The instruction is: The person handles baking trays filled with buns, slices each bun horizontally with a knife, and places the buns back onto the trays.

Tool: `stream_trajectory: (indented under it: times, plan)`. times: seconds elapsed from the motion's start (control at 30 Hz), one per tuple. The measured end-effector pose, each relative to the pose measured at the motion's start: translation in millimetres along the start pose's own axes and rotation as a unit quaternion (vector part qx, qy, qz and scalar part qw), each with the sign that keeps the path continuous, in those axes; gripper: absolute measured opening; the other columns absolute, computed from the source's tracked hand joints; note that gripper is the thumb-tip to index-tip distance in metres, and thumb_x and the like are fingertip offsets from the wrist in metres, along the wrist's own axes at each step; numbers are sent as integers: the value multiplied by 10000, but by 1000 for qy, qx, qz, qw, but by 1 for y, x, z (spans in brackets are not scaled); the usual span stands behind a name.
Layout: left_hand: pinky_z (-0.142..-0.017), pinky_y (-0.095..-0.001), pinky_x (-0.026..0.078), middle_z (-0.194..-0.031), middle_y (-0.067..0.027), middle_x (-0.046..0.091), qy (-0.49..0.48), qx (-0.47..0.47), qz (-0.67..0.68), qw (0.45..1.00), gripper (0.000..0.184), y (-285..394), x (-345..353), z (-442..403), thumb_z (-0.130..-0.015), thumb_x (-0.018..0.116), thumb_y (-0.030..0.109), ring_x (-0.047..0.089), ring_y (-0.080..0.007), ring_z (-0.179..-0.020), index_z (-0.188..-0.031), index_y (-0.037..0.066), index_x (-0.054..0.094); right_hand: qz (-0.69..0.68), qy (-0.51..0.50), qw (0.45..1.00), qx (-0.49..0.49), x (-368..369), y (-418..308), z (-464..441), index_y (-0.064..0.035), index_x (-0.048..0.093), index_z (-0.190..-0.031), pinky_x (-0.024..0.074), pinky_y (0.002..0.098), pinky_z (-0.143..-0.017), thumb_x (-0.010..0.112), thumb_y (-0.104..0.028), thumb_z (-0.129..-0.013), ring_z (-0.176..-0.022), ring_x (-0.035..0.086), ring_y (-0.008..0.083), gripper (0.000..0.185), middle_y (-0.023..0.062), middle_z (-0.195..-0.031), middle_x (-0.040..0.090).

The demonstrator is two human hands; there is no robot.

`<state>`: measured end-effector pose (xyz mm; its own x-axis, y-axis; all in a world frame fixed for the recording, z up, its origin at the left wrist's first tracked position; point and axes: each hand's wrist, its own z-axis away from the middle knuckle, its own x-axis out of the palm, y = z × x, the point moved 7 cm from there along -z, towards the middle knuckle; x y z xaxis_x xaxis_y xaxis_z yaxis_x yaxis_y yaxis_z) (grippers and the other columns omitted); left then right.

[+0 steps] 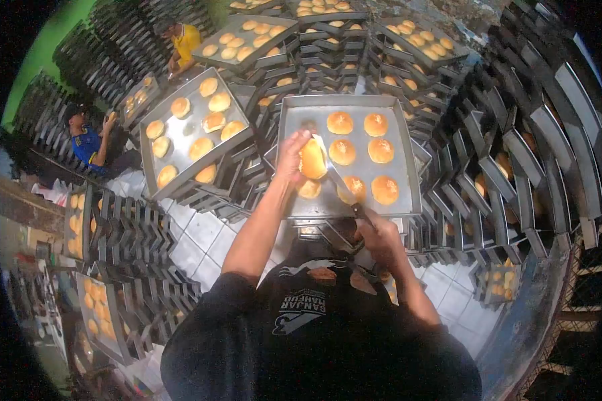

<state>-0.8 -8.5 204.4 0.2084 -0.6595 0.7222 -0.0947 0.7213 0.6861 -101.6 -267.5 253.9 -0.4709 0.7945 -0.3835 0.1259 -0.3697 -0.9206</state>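
My left hand (pixel 291 155) holds a golden bun (pixel 312 159) over the left part of a metal tray (pixel 349 101), its fingers wrapped round the bun. In my right hand (pixel 378 235), at the tray's front edge, is the dark handle of a knife (pixel 358 208). The blade slants up and left to the held bun and touches or nearly touches its right side. Round buns (pixel 380 150) lie in rows on the tray, several of them with a pale patch on top.
A second tray of buns (pixel 242 121) sits tilted at the left. Tall stacks of trays (pixel 441 200) surround the work spot. Two people sit at the upper left, one in a blue shirt (pixel 87 147), one in a yellow shirt (pixel 187 43). White floor tiles (pixel 204 230) show below.
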Motion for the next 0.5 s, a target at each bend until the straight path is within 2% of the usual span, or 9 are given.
stream_trajectory:
  times: [0.03, 0.1, 0.17, 0.27, 0.3, 0.33, 0.37, 0.47, 0.5]
  plan:
    - [-722, -359, 608, -917, -73, 697, -35, -18, -5, 999, 246, -7, 6, 1, -937, 713, 260, 702, -200, -786, -1061, 57, 648, -3, 1, 1000, 5, 3, 1, -5, -64, 589, -1368, 495, 332, -664, 538, -220, -1021, -673, 578, 156, 383, 78, -742, 634]
    - [-724, -340, 598, -920, -69, 697, -43, -45, 3, 998, 257, -34, 18, 6, -938, 712, 259, 696, -188, -796, -1078, 53, 649, 43, 24, 999, 17, 3, 1, -28, -49, 592, -1344, 500, 329, -672, 539, -222, -1021, -676, 595, 164, 370, 86, -754, 645]
    - [-720, -323, 585, -938, -62, 693, -8, -42, -26, 999, 260, -53, 22, 8, -935, 718, 258, 687, -176, -808, -1085, 57, 649, 8, 41, 999, 1, 3, 4, -42, -47, 599, -1321, 501, 320, -669, 540, -229, -1024, -682, 606, 163, 354, 89, -749, 642]
    - [-712, -322, 579, -936, -58, 678, -16, -17, -23, 999, 243, -29, 19, -3, -932, 721, 237, 682, -178, -816, -1083, 63, 646, 20, 45, 999, -16, 1, 2, -46, -49, 598, -1318, 496, 312, -655, 539, -213, -1018, -677, 602, 155, 348, 77, -733, 632]
    - [-710, -327, 581, -930, -57, 673, 0, -5, -24, 1000, 238, -18, 13, -6, -930, 722, 233, 683, -179, -817, -1082, 66, 644, 29, 21, 999, 14, 1, 12, -36, -49, 595, -1323, 496, 312, -654, 537, -203, -1014, -677, 602, 152, 350, 78, -738, 637]
    - [-649, -340, 590, -901, -36, 645, 4, 8, -21, 1000, 283, -10, 6, -13, -928, 716, 212, 673, -175, -783, -1162, 89, 612, 39, -4, 998, 43, 5, 20, -29, -50, 593, -1328, 495, 311, -653, 536, -192, -1009, -678, 602, 148, 354, 80, -743, 642]
    - [-649, -340, 590, -901, -36, 645, 8, 11, -17, 1000, 283, -10, 0, -16, -928, 716, 212, 673, -175, -783, -1162, 89, 612, 42, -10, 998, 42, 7, 20, -25, -50, 593, -1328, 495, 311, -653, 536, -192, -1009, -678, 602, 148, 354, 80, -743, 642]
    - [-662, -342, 586, -912, -53, 673, 9, -33, -28, 999, 255, -23, 2, -10, -934, 712, 255, 684, -176, -754, -1109, 76, 663, -33, 7, 998, 46, 13, 20, -26, -48, 599, -1318, 494, 314, -650, 532, -175, -1003, -682, 600, 141, 347, 66, -743, 642]
    - [-662, -342, 586, -912, -53, 673, 8, -39, -28, 999, 255, -35, 3, -11, -934, 712, 255, 684, -176, -754, -1109, 76, 663, -10, 11, 1000, 22, 17, 20, -46, -37, 599, -1302, 513, 345, -684, 564, -164, -996, -714, 644, 228, 333, 128, -787, 667]
